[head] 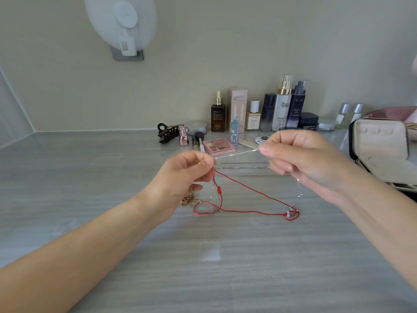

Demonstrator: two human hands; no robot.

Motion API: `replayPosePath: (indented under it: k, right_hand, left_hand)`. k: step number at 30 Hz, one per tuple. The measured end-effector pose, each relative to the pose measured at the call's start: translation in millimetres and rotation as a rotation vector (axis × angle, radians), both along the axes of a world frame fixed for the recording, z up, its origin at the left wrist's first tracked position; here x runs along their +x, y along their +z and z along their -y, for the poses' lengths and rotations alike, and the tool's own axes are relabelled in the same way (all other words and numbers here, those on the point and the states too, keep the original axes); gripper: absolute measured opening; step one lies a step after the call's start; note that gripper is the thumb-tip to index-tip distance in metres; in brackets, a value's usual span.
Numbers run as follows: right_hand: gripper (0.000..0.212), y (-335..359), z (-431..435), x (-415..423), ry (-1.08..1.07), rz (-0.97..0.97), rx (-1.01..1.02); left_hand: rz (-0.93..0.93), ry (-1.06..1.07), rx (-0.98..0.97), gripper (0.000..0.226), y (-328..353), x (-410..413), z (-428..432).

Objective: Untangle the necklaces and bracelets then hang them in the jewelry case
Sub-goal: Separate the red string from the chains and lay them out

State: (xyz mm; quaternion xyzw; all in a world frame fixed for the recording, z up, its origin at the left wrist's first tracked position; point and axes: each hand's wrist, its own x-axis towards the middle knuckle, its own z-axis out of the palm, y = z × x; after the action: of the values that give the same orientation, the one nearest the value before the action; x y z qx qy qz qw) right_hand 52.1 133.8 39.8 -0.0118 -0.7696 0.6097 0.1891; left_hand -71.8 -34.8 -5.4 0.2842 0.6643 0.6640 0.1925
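Roughly mid-task, I'd judge: 3 thin silver chains (243, 168) are lying straight btwn the hands, but nothing's visibly hanging in the open cream-lined jewelry case (381, 143) at far right. Left hand (187, 177) is pinching a smooth knotted red cord (218, 190) + a fine silver chain (237, 154); right hand (302, 159) is pinching that chain's other end. Gold tangle (189, 199) is waiting near left wrist
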Motion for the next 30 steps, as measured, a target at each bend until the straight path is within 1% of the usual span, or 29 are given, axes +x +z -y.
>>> replayPosePath:
  k: [2, 4, 7, 9, 11, 13, 14, 15, 17, 19, 20, 24, 28, 30]
  right_hand:
    - [0.021, 0, 2, 1, 0.082, 0.028, 0.04]
    - [0.018, -3, 3, 1, 0.183, 0.076, 0.097]
    - [0.013, -7, 5, 2, 0.351, 0.212, 0.193]
    - [0.014, -10, 7, 3, 0.416, 0.312, 0.319]
    - [0.028, -15, 9, 2, 0.371, 0.337, 0.458]
    - [0.037, -16, 12, -1, 0.244, 0.275, 0.509]
    - [0.039, -16, 12, -3, 0.176, 0.234, 0.482]
    - [0.036, -16, 12, -4, 0.106, 0.188, 0.42]
    - [0.02, -19, 11, -9, -0.02, 0.104, 0.314]
    - [0.015, -23, 10, -14, -0.126, 0.068, 0.286]
    - [0.015, -26, 10, -16, -0.14, 0.066, 0.284]
    - [0.016, -32, 13, -19, -0.048, 0.163, 0.306]
    - [0.022, -30, 14, -17, 0.021, 0.207, 0.161]
    - [0.021, -29, 15, -17, 0.034, 0.217, 0.146]
  left_hand:
    - [-0.044, 0.019, -0.013, 0.019, 0, -1, 0]
    - [-0.067, 0.026, -0.016, 0.02, 1, -1, 0]
    - [-0.085, 0.004, -0.028, 0.022, 1, -2, 0]
    - [-0.071, -0.042, -0.011, 0.023, 1, -2, 0]
    - [-0.071, -0.098, 0.007, 0.02, 1, 0, 0]
    - [-0.07, -0.15, 0.024, 0.011, 2, 3, 1]
    - [-0.061, -0.168, 0.035, 0.007, 2, 4, 1]
    - [-0.05, -0.181, 0.046, 0.006, 2, 5, 1]
    - [-0.025, -0.207, 0.062, 0.006, 3, 7, 1]
    - [0.011, -0.242, 0.078, 0.006, 3, 10, 0]
    - [0.027, -0.26, 0.086, 0.006, 3, 11, 0]
    - [0.043, -0.296, 0.084, 0.006, 3, 15, -1]
    - [0.065, -0.28, 0.102, 0.005, 2, 13, -1]
    - [0.072, -0.285, 0.111, 0.006, 1, 12, 0]
